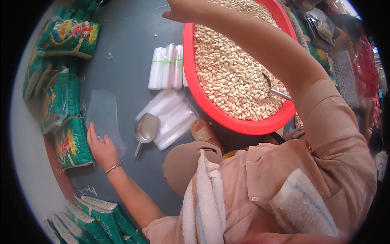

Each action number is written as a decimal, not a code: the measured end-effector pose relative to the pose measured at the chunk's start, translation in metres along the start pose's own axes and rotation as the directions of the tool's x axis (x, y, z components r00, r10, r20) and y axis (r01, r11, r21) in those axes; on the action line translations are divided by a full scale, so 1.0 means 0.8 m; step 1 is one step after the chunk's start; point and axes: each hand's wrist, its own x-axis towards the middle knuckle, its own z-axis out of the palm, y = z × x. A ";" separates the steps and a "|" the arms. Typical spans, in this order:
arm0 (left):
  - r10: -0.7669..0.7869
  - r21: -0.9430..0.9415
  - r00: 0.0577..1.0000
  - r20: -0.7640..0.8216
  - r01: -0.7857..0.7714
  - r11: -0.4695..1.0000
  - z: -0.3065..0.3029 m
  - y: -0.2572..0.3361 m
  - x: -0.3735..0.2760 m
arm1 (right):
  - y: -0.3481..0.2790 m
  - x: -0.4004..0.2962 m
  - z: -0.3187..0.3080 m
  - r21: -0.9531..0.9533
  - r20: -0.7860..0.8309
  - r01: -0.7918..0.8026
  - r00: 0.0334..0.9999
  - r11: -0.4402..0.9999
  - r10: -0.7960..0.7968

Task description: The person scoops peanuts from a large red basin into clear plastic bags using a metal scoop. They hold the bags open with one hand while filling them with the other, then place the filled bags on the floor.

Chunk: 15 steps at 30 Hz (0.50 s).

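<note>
My left hand [103, 150] is over the lower end of a clear plastic bag [103, 108] on the grey floor. Its fingers are extended and the thumb stands apart; whether they touch the film is unclear. My right arm reaches across a red plastic tub [189, 61] full of pale flat beans [234, 82]. At the top edge my right hand [179, 11] is partly cut off, so its grip cannot be seen. A metal scoop [147, 129] rests on a stack of clear bags [172, 114]. Another metal scoop [279, 93] is sunk in the beans.
Green printed sacks [73, 38] are piled along the wall at left, and more green packs [100, 213] stand at lower left. Tied bundles of plastic bags [167, 67] lie beside the tub. A white plastic crate [345, 79] and another person's arm [339, 41] appear at right.
</note>
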 end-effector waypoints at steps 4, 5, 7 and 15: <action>-0.015 -0.135 0.987 0.159 0.037 0.990 0.025 0.092 0.011 | -0.011 -0.070 -0.038 0.281 0.131 0.201 0.961 0.939 -0.245; 0.012 -0.170 0.982 0.186 0.020 0.985 0.030 0.106 0.012 | -0.025 -0.093 -0.043 0.380 0.127 0.254 0.938 0.889 -0.322; 0.091 -0.205 0.968 0.233 -0.043 0.978 0.038 0.149 0.016 | -0.051 -0.135 -0.054 0.488 0.138 0.367 0.864 0.792 -0.485; 0.353 -0.343 0.925 0.143 -0.288 0.894 0.050 0.248 0.019 | -0.023 -0.200 -0.032 0.195 0.589 0.530 0.609 0.825 -0.531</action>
